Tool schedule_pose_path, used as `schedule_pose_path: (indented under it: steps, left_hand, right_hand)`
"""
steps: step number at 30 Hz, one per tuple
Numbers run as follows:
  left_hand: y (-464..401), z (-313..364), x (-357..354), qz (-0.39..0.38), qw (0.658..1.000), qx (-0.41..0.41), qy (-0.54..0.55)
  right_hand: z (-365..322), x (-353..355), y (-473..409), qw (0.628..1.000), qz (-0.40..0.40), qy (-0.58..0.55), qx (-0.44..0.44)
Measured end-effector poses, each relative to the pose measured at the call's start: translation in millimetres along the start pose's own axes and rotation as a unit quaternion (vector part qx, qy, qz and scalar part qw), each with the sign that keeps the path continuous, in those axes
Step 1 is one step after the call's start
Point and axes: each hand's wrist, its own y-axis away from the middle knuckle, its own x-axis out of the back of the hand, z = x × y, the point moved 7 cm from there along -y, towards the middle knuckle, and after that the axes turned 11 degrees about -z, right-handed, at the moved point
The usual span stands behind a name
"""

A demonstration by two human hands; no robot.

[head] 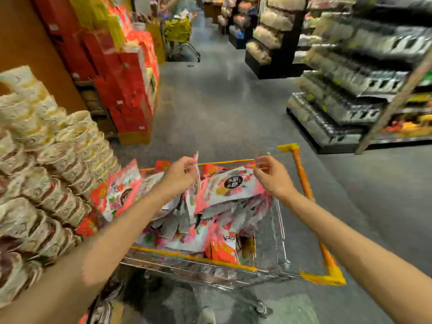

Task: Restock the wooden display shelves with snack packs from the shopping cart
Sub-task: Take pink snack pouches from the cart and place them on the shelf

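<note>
- My left hand (180,175) pinches the top edge of a snack pack (195,183) standing over the shopping cart (280,230).
- My right hand (272,177) pinches the corner of another pack (230,187), just beside the first.
- More packs (187,228) fill the cart below both hands.

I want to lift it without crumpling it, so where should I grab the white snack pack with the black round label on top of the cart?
Pinch the snack pack by its flat top seam, reaching from above; it lies tilted face-up on the pile.

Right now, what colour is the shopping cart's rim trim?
Yellow-orange plastic trim on the wire shopping cart; head view.
</note>
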Motion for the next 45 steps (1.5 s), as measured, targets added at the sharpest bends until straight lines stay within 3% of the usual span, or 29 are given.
schedule_pose_path:
  steps: [4, 9, 14, 20, 24, 30, 35, 38, 45]
  left_hand:
    - [-49.6, -11.2, -5.6, -0.024, 0.978, 0.051, -0.199]
    - [-85.2, -25.9, -6.8, -0.063, 0.940, 0.111, -0.315]
    - [-108.7, -33.3, -3.1, -0.111, 0.900, 0.130, -0.401]
    - [-107.9, -35.0, 5.6, -0.188, 0.848, 0.138, -0.476]
    - [-102.2, -27.9, 9.2, -0.189, 0.820, 0.109, -0.528]
    - [-91.0, -16.8, 4.3, -0.232, 0.842, 0.123, -0.472]
    - [-79.4, 6.9, 12.7, -0.165, 0.840, 0.090, -0.509]
    - [-69.0, 21.9, 20.2, -0.134, 0.850, 0.092, -0.500]
    - [-42.6, 18.1, 27.2, -0.094, 0.877, 0.152, -0.447]
  right_hand:
    - [34.3, -6.1, -22.7, 0.992, 0.009, 0.088, -0.091]
    - [73.5, -15.8, -55.4, 0.970, 0.004, 0.168, -0.178]
    - [85.5, -14.8, -76.6, 0.952, 0.031, 0.169, -0.254]
    - [84.0, -17.4, -96.1, 0.960, 0.010, 0.080, -0.266]
    - [81.3, -28.7, -95.6, 0.957, -0.034, 0.146, -0.248]
    - [79.2, -26.4, -91.4, 0.946, -0.071, 0.220, -0.228]
    - [55.3, -31.6, -88.6, 0.944, -0.060, 0.279, -0.164]
    - [46.5, -25.8, -84.8, 0.927, -0.061, 0.320, -0.185]
    - [90.3, -8.4, -70.9, 0.950, -0.089, 0.170, -0.248]
